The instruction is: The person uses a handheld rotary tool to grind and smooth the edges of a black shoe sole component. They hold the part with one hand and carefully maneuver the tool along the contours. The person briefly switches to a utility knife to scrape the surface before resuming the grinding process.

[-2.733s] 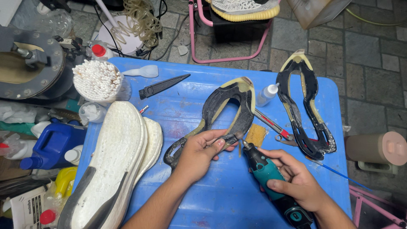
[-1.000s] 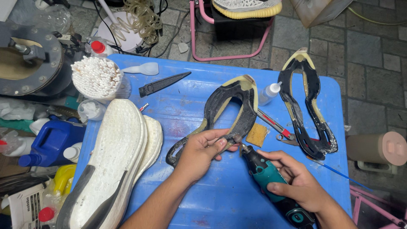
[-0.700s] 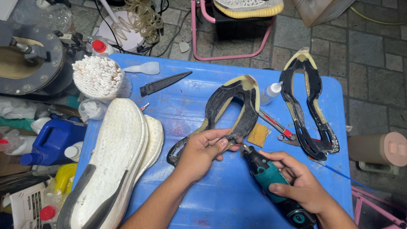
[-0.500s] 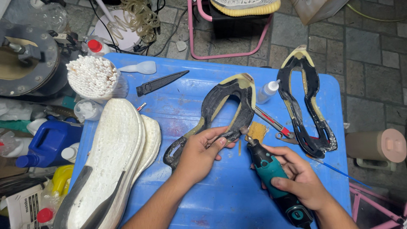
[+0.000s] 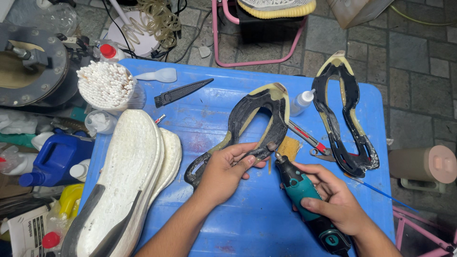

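My left hand (image 5: 226, 170) grips the narrow middle of a black rubber outsole (image 5: 252, 124) with yellowed edges, lying on the blue table (image 5: 257, 223). My right hand (image 5: 333, 200) holds a teal rotary tool (image 5: 304, 200), its small tip touching the outsole's edge right by my left fingers. A second black outsole (image 5: 343, 114) lies at the right. Two white foam midsoles (image 5: 128, 176) are stacked at the left.
A tub of cotton swabs (image 5: 109, 85), a black pointed tool (image 5: 183, 92), a small glue bottle (image 5: 302, 102), a sandpaper piece (image 5: 289, 147) and red-handled pliers (image 5: 312, 140) lie on the table. Blue jug (image 5: 54, 159) at left; pink stool frame (image 5: 259, 33) behind.
My right hand brought the rotary tool's tip up against the outsole's edge near my left fingers. The left hand keeps its grip; the view shifted slightly.
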